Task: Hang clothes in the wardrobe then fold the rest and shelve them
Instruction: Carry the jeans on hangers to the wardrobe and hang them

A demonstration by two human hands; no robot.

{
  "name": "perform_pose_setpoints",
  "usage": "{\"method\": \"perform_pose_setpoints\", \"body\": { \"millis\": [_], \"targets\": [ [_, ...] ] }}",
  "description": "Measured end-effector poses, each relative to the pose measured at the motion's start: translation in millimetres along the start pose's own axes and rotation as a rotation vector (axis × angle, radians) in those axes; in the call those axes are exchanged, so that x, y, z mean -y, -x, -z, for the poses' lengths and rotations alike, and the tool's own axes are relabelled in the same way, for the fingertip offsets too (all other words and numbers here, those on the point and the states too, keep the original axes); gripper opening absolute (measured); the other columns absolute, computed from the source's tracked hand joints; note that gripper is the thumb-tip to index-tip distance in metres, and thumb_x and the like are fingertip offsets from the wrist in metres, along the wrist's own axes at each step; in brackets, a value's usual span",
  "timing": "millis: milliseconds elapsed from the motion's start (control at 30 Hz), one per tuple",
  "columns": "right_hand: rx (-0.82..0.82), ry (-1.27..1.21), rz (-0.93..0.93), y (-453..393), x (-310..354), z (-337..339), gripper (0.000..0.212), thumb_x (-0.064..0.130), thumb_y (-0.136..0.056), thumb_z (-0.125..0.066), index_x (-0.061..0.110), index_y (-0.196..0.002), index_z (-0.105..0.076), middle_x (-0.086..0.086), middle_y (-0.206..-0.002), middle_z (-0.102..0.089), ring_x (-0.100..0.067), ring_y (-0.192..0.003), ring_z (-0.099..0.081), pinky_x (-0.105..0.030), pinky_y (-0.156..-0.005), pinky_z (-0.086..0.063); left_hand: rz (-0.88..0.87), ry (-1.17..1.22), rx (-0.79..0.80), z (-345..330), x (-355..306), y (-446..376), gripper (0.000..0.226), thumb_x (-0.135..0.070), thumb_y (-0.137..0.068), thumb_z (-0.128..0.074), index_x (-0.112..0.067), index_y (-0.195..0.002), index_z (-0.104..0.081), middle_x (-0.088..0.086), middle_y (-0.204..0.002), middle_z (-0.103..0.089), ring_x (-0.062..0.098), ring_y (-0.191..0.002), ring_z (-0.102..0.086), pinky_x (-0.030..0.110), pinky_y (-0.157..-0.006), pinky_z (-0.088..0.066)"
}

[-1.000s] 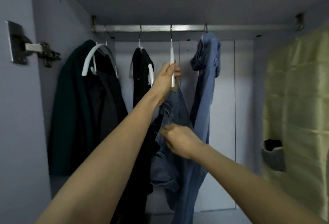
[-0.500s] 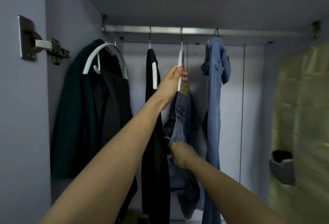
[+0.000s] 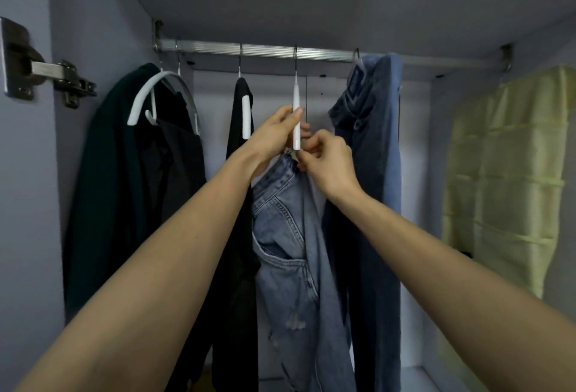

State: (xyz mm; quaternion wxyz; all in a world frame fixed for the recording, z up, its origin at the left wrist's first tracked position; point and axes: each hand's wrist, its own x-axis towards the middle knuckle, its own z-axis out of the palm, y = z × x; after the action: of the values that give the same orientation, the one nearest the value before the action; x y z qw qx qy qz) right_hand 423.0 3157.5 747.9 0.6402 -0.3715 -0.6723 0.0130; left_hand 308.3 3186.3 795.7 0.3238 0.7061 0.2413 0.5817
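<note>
Right hand (image 3: 324,161), lower on the jeans (image 3: 290,235) 0.5 s ago, now raised to pinch the waistband below the hanger (image 3: 296,117); left hand (image 3: 274,136) gripping hanger under the rail (image 3: 327,55). Probably final straightening.

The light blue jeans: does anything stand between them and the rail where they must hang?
Nothing visible does. The light blue jeans hang from the white hanger, already hooked on the rail. The left hand holds the hanger; the right hand pinches the waistband.
</note>
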Motion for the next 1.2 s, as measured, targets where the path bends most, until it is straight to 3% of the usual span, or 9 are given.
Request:
{"method": "perform_pose_setpoints", "body": {
  "millis": [133, 233, 433, 567, 700, 767, 967, 1100, 1200],
  "targets": [
    [0.055, -0.227, -0.04, -14.3, 6.8, 2.5, 0.017, -0.002, -0.084, -0.067, 0.008, -0.073, -0.059, 0.0, -0.07, -0.068, -0.008, -0.058, -0.065, -0.024, -0.064, -0.055, 0.0, -0.107, -0.005, 15.2, -11.7, 5.6, 0.034, -0.033, -0.104, -0.037, -0.015, -0.128, -0.053, 0.004, -0.109, -0.067, 0.015, -0.092, -0.065, 0.023, -0.075, -0.053],
    [0.104, -0.28, -0.022, -24.4, 17.8, 1.5, 0.028, -0.006, -0.083, -0.065, 0.014, -0.066, -0.058, -0.011, -0.075, -0.069, -0.013, -0.057, -0.061, -0.03, -0.065, -0.055, -0.004, -0.18, -0.006, 22.4, -15.9, 6.4, 0.034, -0.036, -0.103, -0.039, -0.017, -0.127, -0.056, -0.004, -0.096, -0.068, 0.011, -0.084, -0.065, 0.022, -0.078, -0.049],
    [0.115, -0.372, -0.04, -28.7, 27.9, 2.6, 0.013, -0.007, -0.084, -0.065, 0.002, -0.074, -0.063, -0.01, -0.064, -0.062, -0.006, -0.049, -0.056, -0.018, -0.055, -0.049, -0.034, -0.288, -0.031, 19.7, -24.9, 8.0, 0.033, -0.037, -0.102, -0.041, -0.016, -0.12, -0.06, -0.003, -0.094, -0.067, 0.004, -0.079, -0.064, 0.012, -0.07, -0.047],
    [0.022, -0.313, -0.121, -44.8, 24.7, 9.9, 0.017, -0.007, -0.084, -0.065, 0.002, -0.07, -0.063, -0.007, -0.062, -0.061, -0.002, -0.044, -0.055, -0.015, -0.051, -0.046, -0.015, -0.282, -0.005, 12.7, -27.0, 6.8, 0.025, -0.035, -0.102, -0.043, -0.019, -0.107, -0.062, 0.0, -0.095, -0.067, 0.013, -0.089, -0.065, 0.022, -0.081, -0.049],
    [0.263, -0.187, -0.111, -52.0, 26.0, 22.2, 0.018, -0.008, -0.083, -0.066, 0.0, -0.067, -0.062, -0.015, -0.068, -0.064, -0.012, -0.057, -0.062, -0.025, -0.061, -0.057, -0.018, -0.261, -0.079, 9.4, -33.7, 2.8, 0.024, -0.031, -0.101, -0.043, -0.016, -0.106, -0.062, -0.001, -0.087, -0.069, 0.015, -0.083, -0.065, 0.025, -0.08, -0.05],
    [0.306, -0.051, -0.079, -50.0, 29.9, 28.3, 0.014, -0.004, -0.086, -0.064, -0.003, -0.073, -0.066, -0.015, -0.072, -0.067, -0.011, -0.064, -0.064, -0.027, -0.065, -0.057, -0.007, -0.303, -0.111, 9.4, -36.4, 0.8, 0.024, -0.029, -0.1, -0.042, -0.014, -0.106, -0.06, 0.001, -0.083, -0.07, 0.017, -0.079, -0.065, 0.031, -0.08, -0.049],
    [-0.091, 1.039, 0.308, -74.5, 36.6, 64.9, 0.032, 0.016, -0.088, -0.052, 0.008, -0.119, -0.061, -0.015, -0.122, -0.058, -0.034, -0.116, -0.048, -0.044, -0.102, -0.033, -0.003, -0.761, -0.281, -20.2, -44.8, -6.5, 0.037, -0.03, -0.102, -0.035, 0.001, -0.119, -0.047, 0.017, -0.104, -0.063, 0.031, -0.086, -0.064, 0.036, -0.07, -0.05],
    [-0.118, 1.376, 0.042, -98.5, 31.3, 102.6, 0.059, 0.028, -0.089, -0.054, 0.01, -0.141, -0.036, -0.023, -0.148, -0.033, -0.044, -0.141, -0.02, -0.06, -0.114, -0.003, 0.036, -0.958, -0.332, -46.9, -54.4, -10.2, 0.035, -0.018, -0.097, -0.038, 0.003, -0.124, -0.048, 0.017, -0.114, -0.059, 0.034, -0.093, -0.06, 0.032, -0.068, -0.041],
    [-0.072, 1.348, -0.217, -108.8, 20.9, 125.5, 0.062, 0.031, -0.09, -0.053, 0.009, -0.142, -0.029, -0.026, -0.146, -0.034, -0.046, -0.135, -0.029, -0.06, -0.111, -0.015, 0.057, -0.991, -0.298, -52.7, -66.5, -17.5, 0.025, -0.011, -0.086, -0.043, 0.002, -0.101, -0.057, 0.02, -0.11, -0.064, 0.036, -0.095, -0.063, 0.03, -0.069, -0.045]
  ]
}}
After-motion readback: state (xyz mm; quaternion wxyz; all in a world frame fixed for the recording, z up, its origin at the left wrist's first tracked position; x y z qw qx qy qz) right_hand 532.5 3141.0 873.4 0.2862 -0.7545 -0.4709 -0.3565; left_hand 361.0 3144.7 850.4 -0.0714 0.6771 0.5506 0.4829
